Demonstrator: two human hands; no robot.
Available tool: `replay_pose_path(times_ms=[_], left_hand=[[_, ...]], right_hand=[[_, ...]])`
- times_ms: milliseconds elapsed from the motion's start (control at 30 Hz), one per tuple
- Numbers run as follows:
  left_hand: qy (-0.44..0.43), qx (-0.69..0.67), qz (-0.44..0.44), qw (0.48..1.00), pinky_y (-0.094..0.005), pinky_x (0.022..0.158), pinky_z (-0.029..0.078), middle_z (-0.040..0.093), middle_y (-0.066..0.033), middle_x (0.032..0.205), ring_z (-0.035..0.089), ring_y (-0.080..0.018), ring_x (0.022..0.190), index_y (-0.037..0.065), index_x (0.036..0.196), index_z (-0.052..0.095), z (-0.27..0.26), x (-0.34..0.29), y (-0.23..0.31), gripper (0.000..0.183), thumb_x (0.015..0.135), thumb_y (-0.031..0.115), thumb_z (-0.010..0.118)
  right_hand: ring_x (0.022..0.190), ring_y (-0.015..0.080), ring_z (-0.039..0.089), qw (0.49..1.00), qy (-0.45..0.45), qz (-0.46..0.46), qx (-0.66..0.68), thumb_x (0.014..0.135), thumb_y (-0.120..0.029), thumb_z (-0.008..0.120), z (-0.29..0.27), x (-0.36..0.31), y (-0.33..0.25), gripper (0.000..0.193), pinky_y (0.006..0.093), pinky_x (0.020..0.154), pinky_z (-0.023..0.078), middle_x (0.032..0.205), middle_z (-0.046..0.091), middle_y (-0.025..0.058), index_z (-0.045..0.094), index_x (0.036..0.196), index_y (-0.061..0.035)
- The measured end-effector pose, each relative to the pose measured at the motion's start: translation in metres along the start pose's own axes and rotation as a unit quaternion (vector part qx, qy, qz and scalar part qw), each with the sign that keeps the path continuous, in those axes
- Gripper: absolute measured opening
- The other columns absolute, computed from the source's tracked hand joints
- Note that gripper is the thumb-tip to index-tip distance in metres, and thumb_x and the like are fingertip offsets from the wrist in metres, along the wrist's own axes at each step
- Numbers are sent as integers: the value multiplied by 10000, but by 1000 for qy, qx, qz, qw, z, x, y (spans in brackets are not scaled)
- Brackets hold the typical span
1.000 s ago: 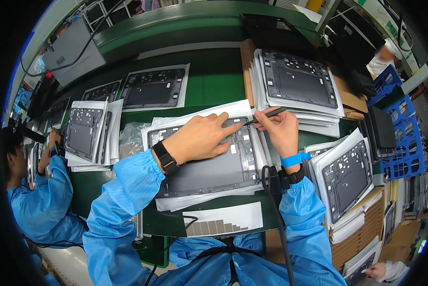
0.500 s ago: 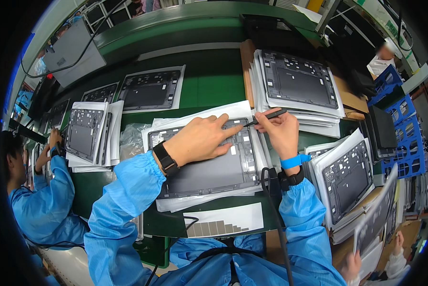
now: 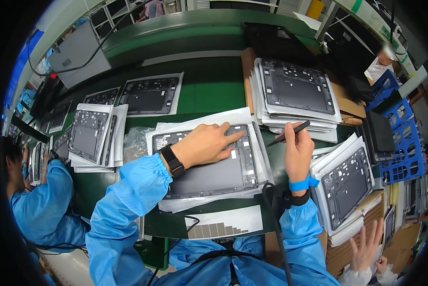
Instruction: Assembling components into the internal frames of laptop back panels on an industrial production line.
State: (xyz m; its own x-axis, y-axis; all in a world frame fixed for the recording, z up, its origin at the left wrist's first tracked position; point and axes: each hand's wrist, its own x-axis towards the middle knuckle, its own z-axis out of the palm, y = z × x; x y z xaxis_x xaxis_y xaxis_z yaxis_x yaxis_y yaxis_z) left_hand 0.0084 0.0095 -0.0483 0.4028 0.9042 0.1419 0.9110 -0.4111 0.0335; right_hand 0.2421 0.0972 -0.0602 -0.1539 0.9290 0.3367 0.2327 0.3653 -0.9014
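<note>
A dark grey tablet back housing (image 3: 202, 177) with small white patches lies on white sheets in front of me. My left hand (image 3: 206, 145) rests over its upper part, fingers spread, with the index finger stretched toward the upper right corner. Beneath the palm, some of the housing is hidden. Off the housing's right side, my right hand (image 3: 297, 148) pinches a black pen-shaped tool (image 3: 301, 127) with a pointed tip. That tip points down-left, over the green bench and apart from the housing.
Stacked housings with white sheets stand at the upper right (image 3: 297, 88), right (image 3: 347, 188) and left (image 3: 87, 133). A clear plastic bag (image 3: 136, 143) lies beside the work. A cable (image 3: 276, 224) hangs near my right forearm. A co-worker (image 3: 42, 200) sits left; another person's hands (image 3: 366, 245) show lower right.
My right hand has moved right, taking the black tool away from the housing's upper right corner. My left hand stays on the housing. At lower right, the other person's panel is no longer visible.
</note>
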Motion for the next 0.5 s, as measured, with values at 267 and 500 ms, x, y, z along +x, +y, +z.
replay_pose_path(times_ms=[267,500], left_hand=[[86,-89,-130,984,-370,662,533,619,-140,959,646,-274,784,87,1329,539,-55,-47,24,453,914,243,632],[208,-272,-493,800,-336,540,427,601,-94,795,552,-194,558,-1,1228,547,-5,-198,26,394,929,229,660]], right_hand=[[788,338,649,985,-119,-52,-116,928,-119,583,-9,-29,-8,145,382,698,498,865,649,163,612,944,22],[847,355,663,957,-158,-75,-231,848,-200,725,11,-42,-10,229,430,707,517,928,650,140,690,983,-19]])
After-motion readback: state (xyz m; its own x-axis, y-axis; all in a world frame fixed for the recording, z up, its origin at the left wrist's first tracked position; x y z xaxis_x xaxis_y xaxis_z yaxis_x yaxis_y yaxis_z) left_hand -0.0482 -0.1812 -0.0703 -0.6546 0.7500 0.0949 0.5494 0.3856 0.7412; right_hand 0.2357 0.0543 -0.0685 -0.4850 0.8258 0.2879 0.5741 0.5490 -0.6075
